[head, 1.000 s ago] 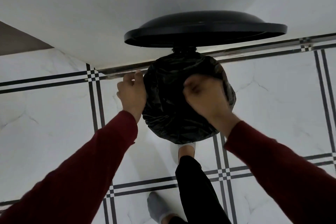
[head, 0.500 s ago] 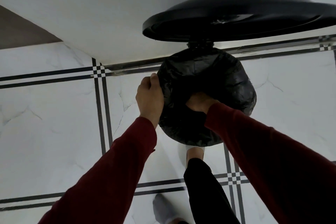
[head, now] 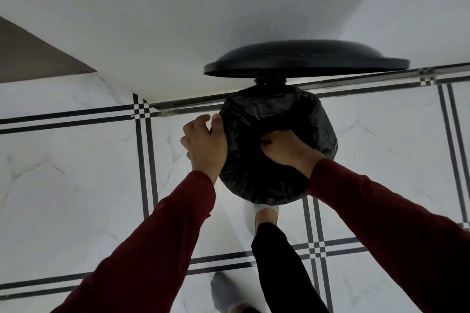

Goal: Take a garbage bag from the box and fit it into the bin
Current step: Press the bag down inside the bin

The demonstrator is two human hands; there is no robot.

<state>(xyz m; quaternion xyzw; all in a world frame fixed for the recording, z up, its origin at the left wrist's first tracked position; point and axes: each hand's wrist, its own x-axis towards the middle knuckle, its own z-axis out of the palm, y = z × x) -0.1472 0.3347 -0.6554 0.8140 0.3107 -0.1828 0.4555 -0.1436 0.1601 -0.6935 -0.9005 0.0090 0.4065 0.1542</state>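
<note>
View from above of a round bin standing on the floor against a white wall point(head: 229, 7). The bin's black lid point(head: 305, 61) is raised on its hinge at the far side and leans back toward the wall. A black garbage bag point(head: 277, 180) lines the bin: its crinkled plastic is folded outward over the rim all the way round, so the bin's own wall is hidden beneath it, and the middle of the opening is dark.

The left hand point(head: 206, 145) is at the left edge of the rim, back of the hand up; its fingers are loosely spread and curled, the thumb touching the folded plastic, without a firm hold on it. The right hand point(head: 287, 147) reaches from the right into the mouth of the bin, its fingers bunched together and pressing or pinching the bag plastic near the centre of the opening; whether a fold is actually caught between the fingertips cannot be told. Both arms wear dark red sleeves point(head: 157, 249).

Near the bin's near edge a foot in a white sock point(head: 265, 213), below a black trouser leg point(head: 282, 269), is placed at the base of the bin. A second foot in a grey sock point(head: 223, 292) stands nearer, to the left. The floor point(head: 63, 185) is white marbled tile crossed by double black lines.
</note>
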